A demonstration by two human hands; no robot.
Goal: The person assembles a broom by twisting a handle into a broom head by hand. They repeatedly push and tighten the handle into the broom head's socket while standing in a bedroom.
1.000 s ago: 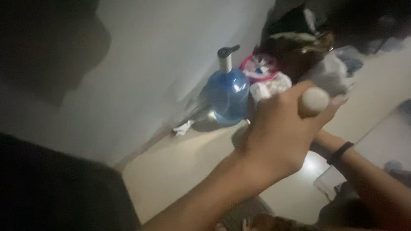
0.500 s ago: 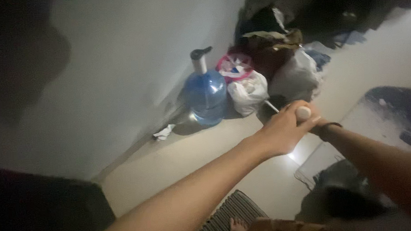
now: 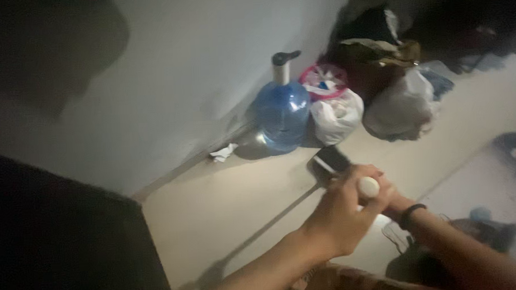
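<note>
Home corner (water jug (image 3: 282, 118), bags (image 3: 337, 116))

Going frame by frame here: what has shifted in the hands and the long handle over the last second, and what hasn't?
Both hands, the left hand and the right hand, dropped lower in view, still clasped on the pale-tipped handle; its dark head now shows on the floor. The blue water jug and white bags stayed against the wall.

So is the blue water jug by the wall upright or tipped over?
Upright: the blue water jug stands on the floor with its pump on top.
</note>
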